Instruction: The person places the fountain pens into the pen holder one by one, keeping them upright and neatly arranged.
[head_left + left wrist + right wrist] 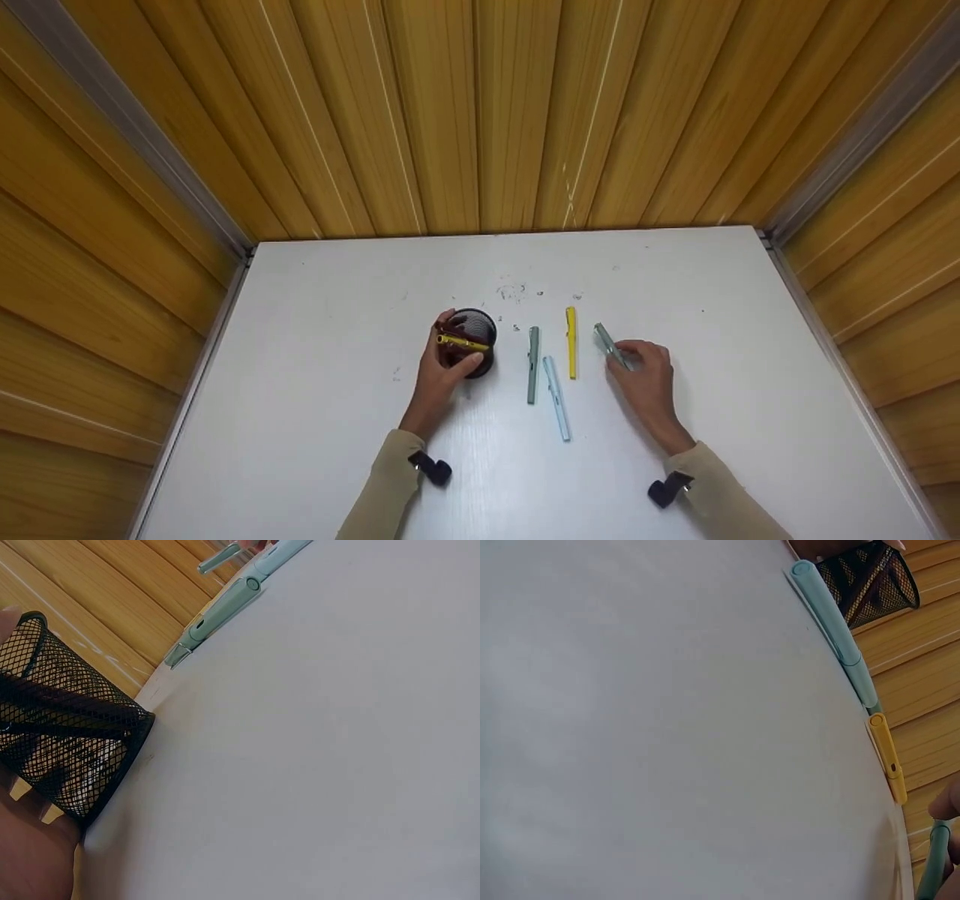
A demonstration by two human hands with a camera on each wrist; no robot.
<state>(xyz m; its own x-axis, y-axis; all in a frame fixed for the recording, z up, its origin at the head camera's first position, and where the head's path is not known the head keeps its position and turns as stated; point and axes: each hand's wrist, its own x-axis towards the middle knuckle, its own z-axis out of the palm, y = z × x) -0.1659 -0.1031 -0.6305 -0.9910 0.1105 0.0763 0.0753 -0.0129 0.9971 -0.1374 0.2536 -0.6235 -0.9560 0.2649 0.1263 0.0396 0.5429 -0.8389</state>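
Note:
My left hand grips a black mesh pen cup that stands on the white table. Inside the cup are a yellow pen and at least one dark red pen, partly covered by the fingers. The cup's mesh side fills the left of the left wrist view. On the right, my right hand pinches a grey-green pen between thumb and fingers. Between the hands lie another grey-green pen, a light blue pen and a second yellow pen.
The white tabletop carries small dark marks behind the pens. Yellow wood-look panels rise at the back and both sides. A small black camera is on the left sleeve, another camera on the right.

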